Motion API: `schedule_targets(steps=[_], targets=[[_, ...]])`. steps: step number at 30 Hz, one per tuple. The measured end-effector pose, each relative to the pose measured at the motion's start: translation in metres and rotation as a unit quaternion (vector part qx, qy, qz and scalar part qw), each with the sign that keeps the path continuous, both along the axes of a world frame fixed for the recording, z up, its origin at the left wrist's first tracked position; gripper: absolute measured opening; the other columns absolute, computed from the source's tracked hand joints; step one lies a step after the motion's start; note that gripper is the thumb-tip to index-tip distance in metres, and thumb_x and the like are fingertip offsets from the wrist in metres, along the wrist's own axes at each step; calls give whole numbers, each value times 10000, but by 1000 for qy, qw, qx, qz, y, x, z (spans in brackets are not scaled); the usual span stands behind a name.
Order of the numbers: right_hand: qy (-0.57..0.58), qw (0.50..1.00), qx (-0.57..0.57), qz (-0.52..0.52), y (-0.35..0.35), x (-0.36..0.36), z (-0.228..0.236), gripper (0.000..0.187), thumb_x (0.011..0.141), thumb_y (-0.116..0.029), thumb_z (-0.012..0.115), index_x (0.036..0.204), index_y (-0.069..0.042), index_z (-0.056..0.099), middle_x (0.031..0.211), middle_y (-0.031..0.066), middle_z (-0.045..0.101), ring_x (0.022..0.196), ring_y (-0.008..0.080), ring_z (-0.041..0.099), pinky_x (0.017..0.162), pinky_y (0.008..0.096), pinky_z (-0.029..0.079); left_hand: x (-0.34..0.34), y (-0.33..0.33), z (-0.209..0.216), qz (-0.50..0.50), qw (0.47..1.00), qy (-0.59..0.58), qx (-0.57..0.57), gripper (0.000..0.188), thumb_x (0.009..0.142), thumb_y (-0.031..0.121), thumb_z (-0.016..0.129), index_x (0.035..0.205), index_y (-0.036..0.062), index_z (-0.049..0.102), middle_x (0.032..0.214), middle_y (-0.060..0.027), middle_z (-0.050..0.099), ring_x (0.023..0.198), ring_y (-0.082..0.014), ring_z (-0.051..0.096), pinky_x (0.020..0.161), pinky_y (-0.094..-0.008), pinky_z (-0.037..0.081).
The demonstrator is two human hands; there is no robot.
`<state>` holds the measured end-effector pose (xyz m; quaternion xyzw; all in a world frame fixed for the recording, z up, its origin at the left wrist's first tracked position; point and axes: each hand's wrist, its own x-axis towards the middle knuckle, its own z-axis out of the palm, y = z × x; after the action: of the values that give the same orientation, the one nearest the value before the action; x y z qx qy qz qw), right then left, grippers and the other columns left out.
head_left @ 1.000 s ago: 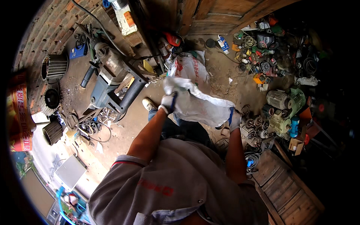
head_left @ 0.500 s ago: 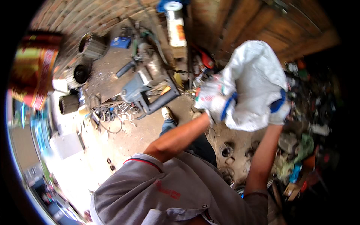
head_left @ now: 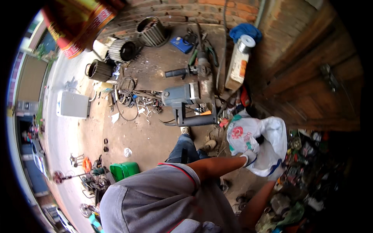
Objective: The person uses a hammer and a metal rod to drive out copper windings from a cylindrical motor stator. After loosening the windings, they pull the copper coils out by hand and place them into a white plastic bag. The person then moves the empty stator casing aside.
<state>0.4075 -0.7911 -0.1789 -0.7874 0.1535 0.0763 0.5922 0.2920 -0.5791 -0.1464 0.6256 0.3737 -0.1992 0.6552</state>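
A white woven sack (head_left: pixel 278 136) with red and green print hangs mouth-up in front of me on the right. My left hand (head_left: pixel 250 157), in a white work glove, is closed on the near left side of its rim; the fingertips are partly hidden. On the near right side of the rim, my right hand (head_left: pixel 276 173) grips the sack in a white glove with blue on it. A small dark patch shows at the sack's mouth, and I cannot make out what it is.
A blue-grey demolition hammer (head_left: pixel 182 95) lies on a worktable (head_left: pixel 149 73) with several ribbed motor housings (head_left: pixel 151 32). A tall box with a roll (head_left: pixel 237 68) stands by the wooden door (head_left: pixel 311 93). Scrap (head_left: pixel 307 155) is heaped right; a green bin (head_left: pixel 124 170) stands left.
My view has swung left, bringing in more of the street and worktable. The sack, still held in both hands, appears lower and its mouth narrower.
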Motion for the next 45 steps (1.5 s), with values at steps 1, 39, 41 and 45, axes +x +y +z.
schedule_targets(steps=[1,39,41,45], targets=[[54,992,77,-78,36,-24,32,285,869,-250,663,950,20,618,628,3,493,466,140,406,441,330,369,-2,1,-6,-6,1000,-4,26,471,791,318,562,1135,-4,583,1075,-224,625,989,-326,613,864,-374,479],[-178,972,-73,132,374,-273,199,282,952,-86,466,1169,69,559,1117,155,609,933,235,613,835,331,503,-488,599,96,455,867,-102,-176,321,926,245,562,1138,5,538,1027,-194,637,825,-317,668,672,-387,575],[-180,964,-139,135,379,-279,202,271,946,-93,481,1136,72,584,1077,149,631,897,224,624,809,319,512,-497,622,112,443,884,-63,-132,313,936,208,532,1143,-27,526,974,-204,650,770,-320,678,624,-381,582],[-171,973,-88,127,416,-292,218,269,946,-78,469,1140,66,588,1061,138,641,899,207,624,801,308,508,-525,651,129,326,919,-159,-154,260,945,137,463,1132,-31,526,934,-184,660,775,-267,682,644,-353,578]])
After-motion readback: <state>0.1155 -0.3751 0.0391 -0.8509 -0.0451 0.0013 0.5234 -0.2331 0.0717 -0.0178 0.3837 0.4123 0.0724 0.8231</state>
